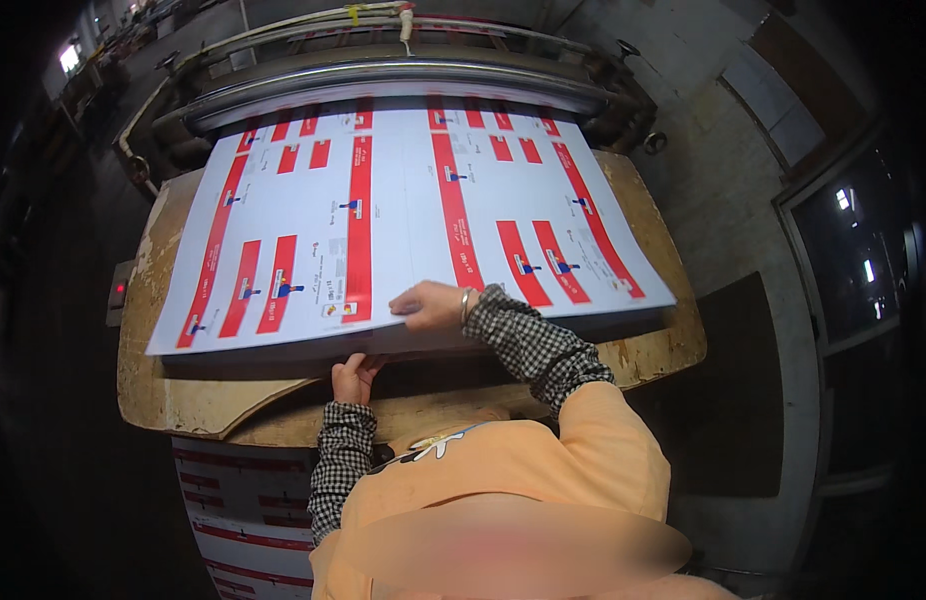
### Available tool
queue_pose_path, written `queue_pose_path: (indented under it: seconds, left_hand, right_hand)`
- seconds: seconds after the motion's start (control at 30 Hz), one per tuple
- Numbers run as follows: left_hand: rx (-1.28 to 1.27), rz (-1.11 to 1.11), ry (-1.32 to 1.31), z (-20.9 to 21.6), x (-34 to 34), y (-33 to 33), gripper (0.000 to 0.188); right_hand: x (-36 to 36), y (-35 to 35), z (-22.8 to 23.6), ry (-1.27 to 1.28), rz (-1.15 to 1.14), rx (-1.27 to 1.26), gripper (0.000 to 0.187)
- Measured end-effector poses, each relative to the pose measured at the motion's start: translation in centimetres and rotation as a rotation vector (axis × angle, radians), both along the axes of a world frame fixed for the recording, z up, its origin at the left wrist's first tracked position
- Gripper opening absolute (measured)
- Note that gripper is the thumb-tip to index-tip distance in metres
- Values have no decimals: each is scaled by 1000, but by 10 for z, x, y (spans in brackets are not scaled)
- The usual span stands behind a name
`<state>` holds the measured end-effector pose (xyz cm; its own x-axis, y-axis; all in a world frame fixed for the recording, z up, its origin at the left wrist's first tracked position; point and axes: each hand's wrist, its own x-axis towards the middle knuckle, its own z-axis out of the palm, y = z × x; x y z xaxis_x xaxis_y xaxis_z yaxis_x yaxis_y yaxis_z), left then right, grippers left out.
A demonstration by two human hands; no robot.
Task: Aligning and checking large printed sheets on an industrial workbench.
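A large white printed sheet [403, 220] with red bands and small blue figures lies over the wooden table, its far end at the machine's rollers. My right hand [433, 303] is closed on the sheet's near edge, just right of the middle, with the fingers bent over the top. Below that edge and a little to the left is my left hand [355, 380], palm side partly turned up. Its fingers are curled close under the sheet's overhang, and whatever they grip is hidden in shadow.
A roller machine [413, 85] spans the far side. The worn wooden table [173, 400] has a curved cutout at its front. More red-and-white printed sheets [248, 510] lie below at left. A small control box [119, 293] with a red light sits at the left edge.
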<state>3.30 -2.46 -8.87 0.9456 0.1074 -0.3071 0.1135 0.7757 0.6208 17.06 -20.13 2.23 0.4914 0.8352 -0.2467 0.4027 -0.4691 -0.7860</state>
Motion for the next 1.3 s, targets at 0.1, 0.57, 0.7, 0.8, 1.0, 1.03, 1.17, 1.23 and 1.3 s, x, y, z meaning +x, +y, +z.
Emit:
queue_pose_path:
  seconds: [0.1, 0.57, 0.7, 0.8, 1.0, 1.03, 1.17, 1.23, 1.3]
  left_hand:
    - [54, 83, 186, 9, 2, -6, 31]
    - [47, 39, 100, 5, 1, 0, 25]
    - [76, 53, 139, 8, 3, -1, 25]
    - [85, 53, 191, 8, 4, -4, 27]
    - [28, 28, 107, 11, 0, -5, 22]
    - [42, 24, 95, 5, -1, -3, 20]
    - [39, -21, 91, 1, 0, 0, 18]
    - [17, -41, 56, 3, 0, 0, 22]
    - [17, -8, 99, 6, 2, -3, 24]
  right_hand:
    - [-1, -7, 18, 7, -83, 116, 40]
    - [15, 5, -44, -158, -165, -62, 36]
    - [46, 16, -65, -250, -431, -223, 52]
    - [11, 19, -73, -485, -126, -249, 67]
    - [-30, 2, -47, -552, 105, -304, 87]
    - [-26, 1, -45, -487, 100, -269, 88]
    - [6, 7, -35, -106, 128, -343, 72]
    - [12, 3, -17, 233, -50, -278, 58]
    - [8, 1, -24, -31, -60, -218, 61]
